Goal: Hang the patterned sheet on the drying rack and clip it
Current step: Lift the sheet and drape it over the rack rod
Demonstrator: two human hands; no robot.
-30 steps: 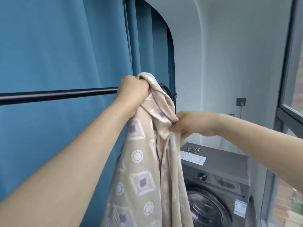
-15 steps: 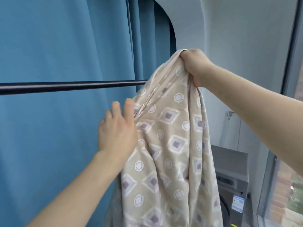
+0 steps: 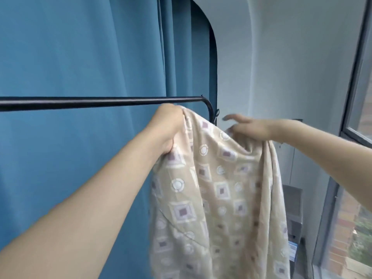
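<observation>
A blue curtain (image 3: pixel 80 57) hangs behind the black rack (image 3: pixel 100 102), whose bar runs level and bends down at its right end. The sheet (image 3: pixel 217 198), beige with squares and circles, hangs in front of that bend, just below the bar and not over it. The left hand (image 3: pixel 168 127) grips the sheet's top edge just under the bar, fingers curled in the cloth. The right hand (image 3: pixel 250 128) holds the edge right of the bend, thumb side in the cloth, forefinger extended and blurred.
</observation>
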